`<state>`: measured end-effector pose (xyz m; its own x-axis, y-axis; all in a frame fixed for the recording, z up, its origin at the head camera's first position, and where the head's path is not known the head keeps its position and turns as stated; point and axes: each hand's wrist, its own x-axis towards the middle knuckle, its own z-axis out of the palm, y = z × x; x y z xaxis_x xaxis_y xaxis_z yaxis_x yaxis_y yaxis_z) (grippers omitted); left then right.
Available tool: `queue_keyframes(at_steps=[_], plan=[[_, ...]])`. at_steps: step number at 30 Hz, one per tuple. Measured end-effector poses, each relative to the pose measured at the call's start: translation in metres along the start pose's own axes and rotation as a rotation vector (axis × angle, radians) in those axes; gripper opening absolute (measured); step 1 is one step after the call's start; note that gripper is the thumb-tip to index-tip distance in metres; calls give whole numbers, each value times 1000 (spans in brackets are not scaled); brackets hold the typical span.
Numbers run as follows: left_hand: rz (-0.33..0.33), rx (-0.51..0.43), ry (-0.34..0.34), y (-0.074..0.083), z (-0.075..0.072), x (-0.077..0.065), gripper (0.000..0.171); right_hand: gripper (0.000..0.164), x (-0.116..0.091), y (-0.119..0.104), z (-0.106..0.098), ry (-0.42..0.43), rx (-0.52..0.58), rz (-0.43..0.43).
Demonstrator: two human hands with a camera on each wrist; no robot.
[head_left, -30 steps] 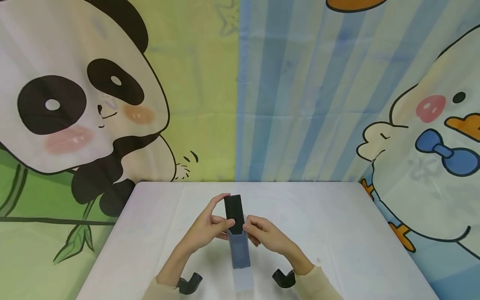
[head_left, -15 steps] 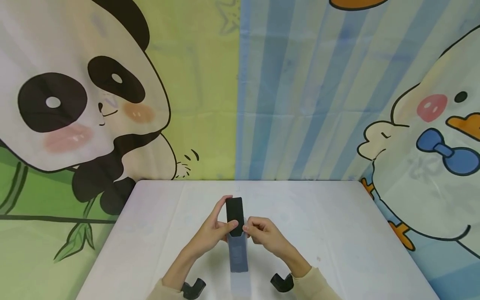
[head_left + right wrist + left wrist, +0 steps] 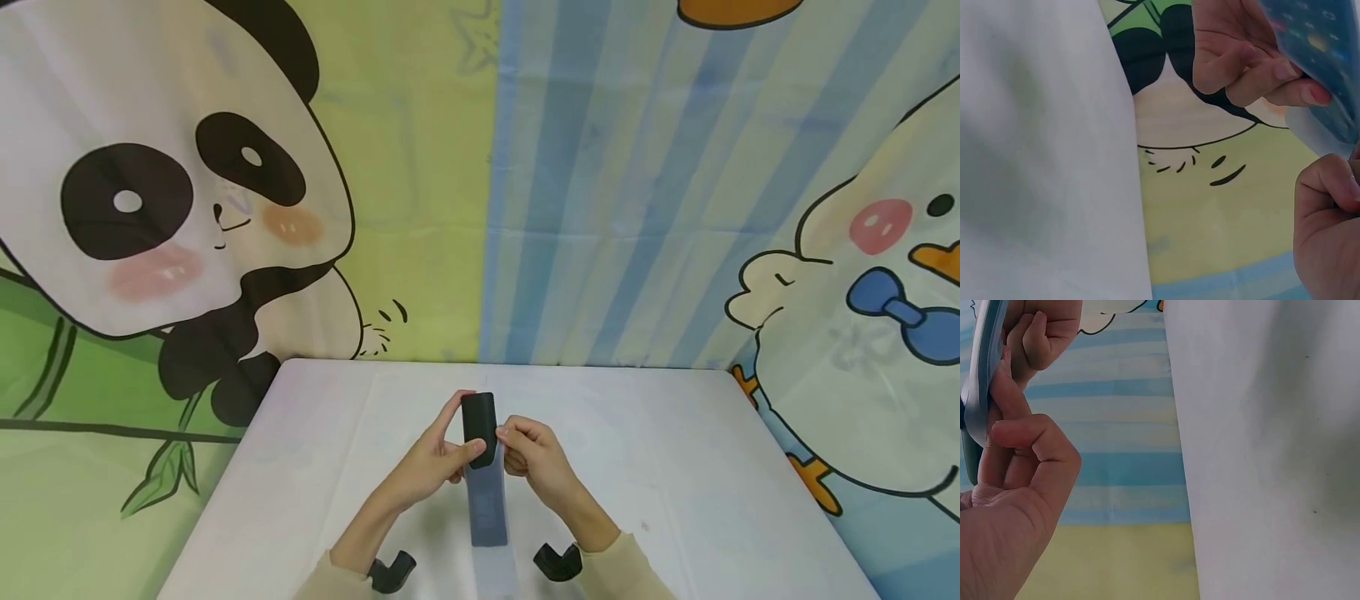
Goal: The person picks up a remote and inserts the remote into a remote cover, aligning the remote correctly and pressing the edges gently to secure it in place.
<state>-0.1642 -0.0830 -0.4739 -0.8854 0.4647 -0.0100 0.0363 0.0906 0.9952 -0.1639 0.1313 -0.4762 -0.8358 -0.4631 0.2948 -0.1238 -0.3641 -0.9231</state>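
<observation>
A narrow black remote control (image 3: 480,421) stands nearly upright over the table. Its lower part sits inside a frosted see-through plastic sleeve (image 3: 488,504), whose paler end hangs below the remote. My left hand (image 3: 435,467) grips the remote, thumb on the dark face and index finger at the top end. At the right edge my right hand (image 3: 538,458) pinches the sleeve by its mouth. In the right wrist view the covered side of the remote (image 3: 1316,44) shows small coloured marks. Seen from the left wrist, the sleeve (image 3: 988,362) appears edge-on beside my left hand (image 3: 1029,475).
A white-covered table (image 3: 637,467) lies under both hands. Behind its far edge hangs a cartoon curtain (image 3: 420,208) with a panda and a duck. Dark wrist-worn devices (image 3: 558,562) show by both sleeves.
My right hand has slid slightly up along the right edge of the remote. The left hand keeps its grip. The whole view has shifted a little.
</observation>
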Motion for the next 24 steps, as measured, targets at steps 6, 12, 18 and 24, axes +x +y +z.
queue_keyframes(at_steps=[6, 12, 18, 24], plan=[[9, 30, 38, 0, 3, 0, 78, 30, 1, 2, -6, -23, -10, 28], [103, 36, 144, -12, 9, 1, 77, 33, -4, 9, -16, -17, -105, 138], [147, 64, 177, -11, 14, 4, 78, 23, -3, 7, -19, 86, -262, 147], [132, 167, 94, -8, 20, 9, 77, 41, 3, 2, -17, 141, -334, 72]])
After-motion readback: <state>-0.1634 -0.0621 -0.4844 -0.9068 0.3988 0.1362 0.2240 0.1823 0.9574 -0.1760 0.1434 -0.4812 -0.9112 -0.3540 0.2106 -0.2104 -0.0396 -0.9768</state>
